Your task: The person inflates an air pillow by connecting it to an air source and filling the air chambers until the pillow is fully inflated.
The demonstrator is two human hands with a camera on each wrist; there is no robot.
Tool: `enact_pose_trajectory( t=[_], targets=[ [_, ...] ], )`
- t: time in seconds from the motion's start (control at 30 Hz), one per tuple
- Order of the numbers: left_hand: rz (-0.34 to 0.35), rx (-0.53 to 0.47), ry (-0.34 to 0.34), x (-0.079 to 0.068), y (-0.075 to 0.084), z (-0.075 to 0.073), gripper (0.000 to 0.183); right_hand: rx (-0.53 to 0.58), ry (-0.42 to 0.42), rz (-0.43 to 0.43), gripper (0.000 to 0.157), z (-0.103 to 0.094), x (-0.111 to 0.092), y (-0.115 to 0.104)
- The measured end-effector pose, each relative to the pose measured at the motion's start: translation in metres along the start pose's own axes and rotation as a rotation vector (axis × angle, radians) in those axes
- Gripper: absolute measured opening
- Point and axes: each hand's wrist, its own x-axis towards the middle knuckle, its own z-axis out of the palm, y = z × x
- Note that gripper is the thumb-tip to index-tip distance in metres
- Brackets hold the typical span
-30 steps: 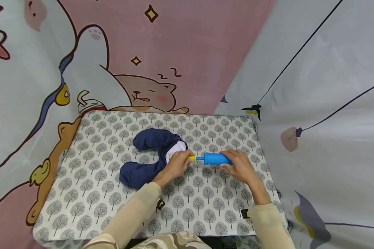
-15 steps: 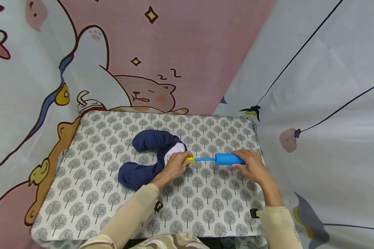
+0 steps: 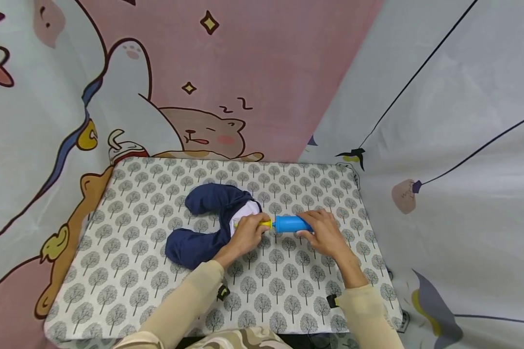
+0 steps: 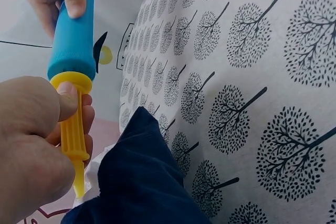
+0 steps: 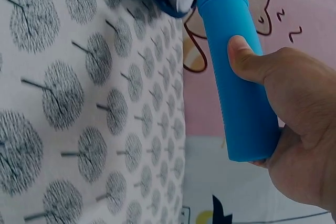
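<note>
A small hand air pump has a blue barrel (image 3: 289, 224) and a yellow nozzle end (image 4: 74, 129). My left hand (image 3: 246, 234) pinches the yellow end between thumb and fingers. Around the blue barrel, my right hand (image 3: 326, 234) keeps its grip, the thumb lying along the side in the right wrist view. Barrel and yellow part nearly meet. A navy U-shaped neck pillow (image 3: 196, 246) lies to the left, its cover parted over a white inner part (image 3: 245, 210). The yellow tip points into that white part; where it enters is hidden by my left hand in the head view.
The table (image 3: 126, 300) wears a white cloth printed with grey trees. Cartoon-printed fabric walls (image 3: 288, 72) rise behind it and at both sides. Dark wrist straps (image 3: 333, 301) sit by the sleeves.
My right hand first drew the blue barrel right, baring a long stretch of blue rod. Now it has pushed the barrel back left against the yellow end. The left hand stays nearly still.
</note>
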Motion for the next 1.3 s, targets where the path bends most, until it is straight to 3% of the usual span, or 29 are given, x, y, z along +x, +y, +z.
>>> enact_pose_trajectory(
  t=[0.2, 0.3, 0.4, 0.6, 0.7, 0.77, 0.87, 1.0, 1.03, 1.23, 1.3],
  targets=[
    [0.008, -0.045, -0.053, 0.0, 0.007, -0.012, 0.018, 0.023, 0.011, -0.012, 0.061, 0.0, -0.003, 0.002],
    [0.032, -0.063, -0.047, -0.003, 0.019, -0.027, 0.019, 0.032, 0.005, -0.017, 0.06, -0.005, -0.009, 0.016],
    [0.067, -0.063, -0.024, -0.005, 0.022, -0.031, 0.019, 0.036, -0.015, -0.005, 0.059, -0.015, -0.018, 0.034],
    [0.039, -0.081, -0.046, -0.004, 0.04, -0.043, 0.019, 0.051, -0.04, 0.062, 0.058, -0.032, -0.035, 0.062],
    [0.021, -0.099, -0.038, -0.004, 0.029, -0.033, 0.02, 0.069, -0.033, 0.074, 0.058, -0.035, -0.039, 0.068],
    [0.011, -0.088, -0.02, -0.004, 0.015, -0.021, 0.019, 0.075, -0.015, 0.054, 0.058, -0.034, -0.037, 0.065],
    [-0.01, -0.085, -0.007, -0.003, 0.01, -0.014, 0.019, 0.066, 0.017, 0.018, 0.059, -0.026, -0.031, 0.056],
    [-0.014, -0.06, 0.002, -0.004, 0.027, -0.026, 0.02, 0.053, 0.055, -0.014, 0.058, -0.013, -0.021, 0.041],
    [-0.005, -0.052, 0.013, -0.003, 0.02, -0.02, 0.021, 0.053, 0.062, -0.022, 0.058, -0.01, -0.019, 0.037],
    [-0.008, -0.054, 0.026, -0.002, 0.01, -0.007, 0.019, 0.043, 0.07, -0.022, 0.059, 0.01, -0.007, 0.013],
    [-0.006, -0.044, 0.026, -0.003, 0.018, -0.013, 0.019, 0.024, 0.064, -0.027, 0.06, 0.013, -0.003, 0.006]
  ],
)
